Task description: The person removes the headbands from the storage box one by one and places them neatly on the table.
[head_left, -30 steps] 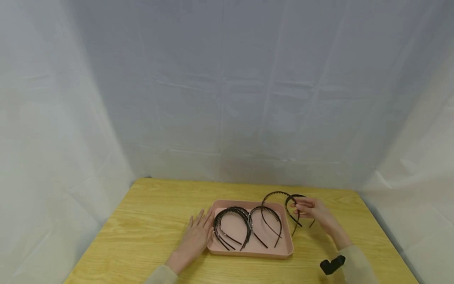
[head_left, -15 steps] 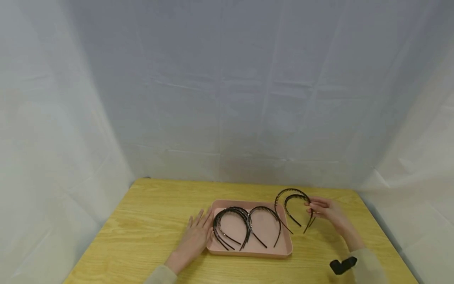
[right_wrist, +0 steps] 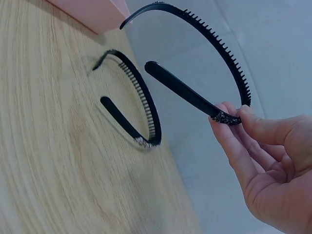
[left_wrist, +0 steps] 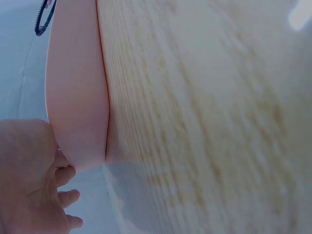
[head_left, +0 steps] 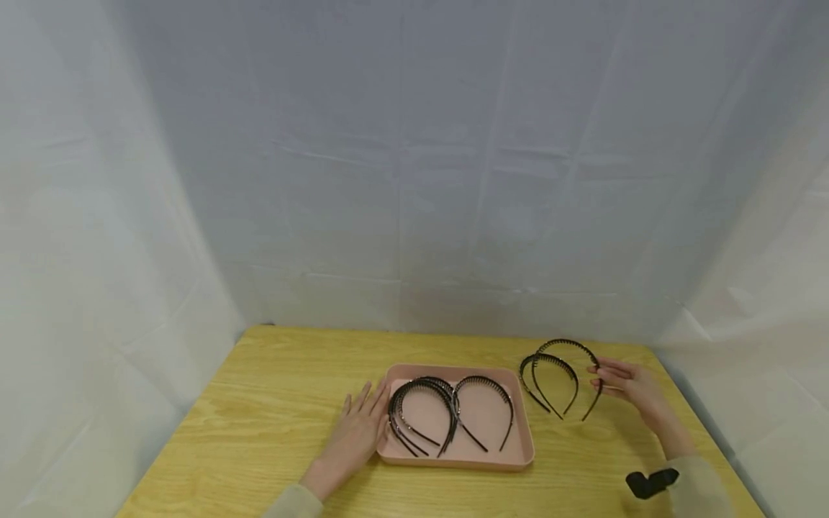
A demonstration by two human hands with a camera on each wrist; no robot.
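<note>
Right hand pinches the toothed black headband at its crown, lifted just right of the pink tray; light, springy, probably slick plastic, best gripped mid-arch.

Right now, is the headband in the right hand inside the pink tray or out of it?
Out. The right hand pinches the headband above the table, right of the pink tray, beside another headband.

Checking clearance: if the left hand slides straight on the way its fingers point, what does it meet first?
The left hand lies flat on the yellow wooden table, fingers already at the pink plastic tray's left wall. Going on, it would push that wall first; the black toothed headbands lie just beyond. Depth is unclear.
</note>
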